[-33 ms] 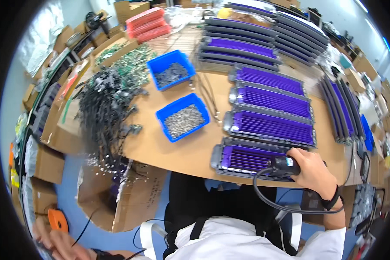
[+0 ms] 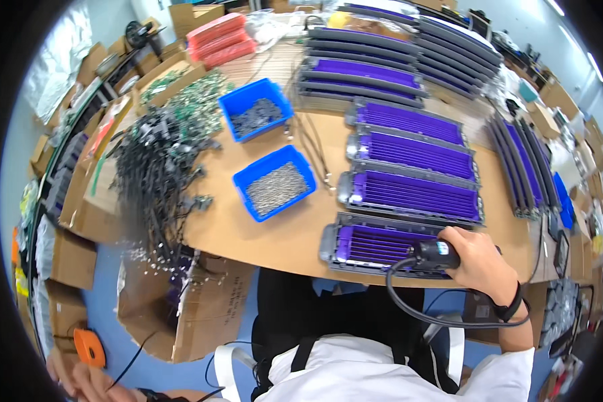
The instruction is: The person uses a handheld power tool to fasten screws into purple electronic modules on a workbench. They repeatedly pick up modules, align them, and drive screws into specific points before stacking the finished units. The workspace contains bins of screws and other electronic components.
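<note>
My right hand [image 2: 481,265] is closed around a black corded electric screwdriver [image 2: 433,254], whose cable loops below the wrist. The tool stands over the right part of the nearest purple-and-grey slatted housing [image 2: 372,244], hiding that end; its tip cannot be seen. Behind this housing lie three similar ones, the closest of them a purple slatted housing [image 2: 415,190]. At the lower left, off the table, my left hand [image 2: 90,382] is smeared by motion, with a thin black cable [image 2: 132,362] beside it. Whether its fingers hold anything is unclear.
A blue bin of small metal screws [image 2: 278,189] and a blue bin of dark parts [image 2: 256,116] stand mid-table. Left are tangled black cables [image 2: 151,174] and green circuit boards [image 2: 204,100]. Stacked housings [image 2: 362,74] fill the back. An open cardboard box [image 2: 211,315] stands below the table.
The whole view has shifted slightly, with the table's things now a little further left. My right hand keeps its hold on the screwdriver over the same housing.
</note>
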